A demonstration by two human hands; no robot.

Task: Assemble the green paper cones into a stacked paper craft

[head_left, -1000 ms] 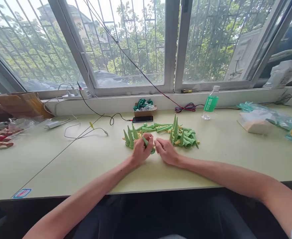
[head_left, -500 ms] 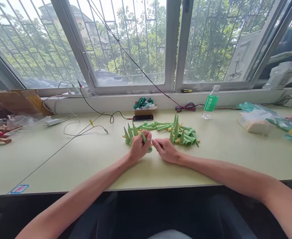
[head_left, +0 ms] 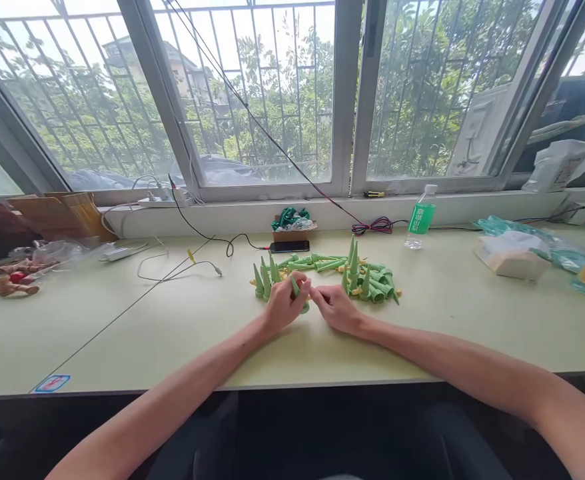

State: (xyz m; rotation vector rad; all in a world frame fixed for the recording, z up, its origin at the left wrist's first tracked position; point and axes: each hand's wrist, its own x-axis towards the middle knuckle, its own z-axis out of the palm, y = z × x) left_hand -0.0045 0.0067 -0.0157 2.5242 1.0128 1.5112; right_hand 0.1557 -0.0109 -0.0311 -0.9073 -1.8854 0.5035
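My left hand [head_left: 286,305] is closed around a green cone-shaped piece [head_left: 295,287], whose pointed tip sticks up between the fingers. My right hand [head_left: 339,307] is closed with thumb and forefinger pinched close against the left fingertips; what the pinch holds, if anything, is too small to make out. Behind the left hand stand several upright green cones [head_left: 265,280]. Just past the right hand, taller green cones [head_left: 354,263] stand upright beside a pile of green hollow cones lying down [head_left: 383,285]. Small yellow bits lie among them.
A black phone [head_left: 290,247] on a cable lies before a small box [head_left: 295,233] of green wrapping. At the back right stands a water bottle [head_left: 421,219]. Tissues [head_left: 512,255] and plastic bags lie far right; cables [head_left: 187,270] and bagged figures [head_left: 15,283] lie left.
The camera view has tilted up slightly, so everything sits lower in the picture. Both hands stay together, with the green cone still in the left one.
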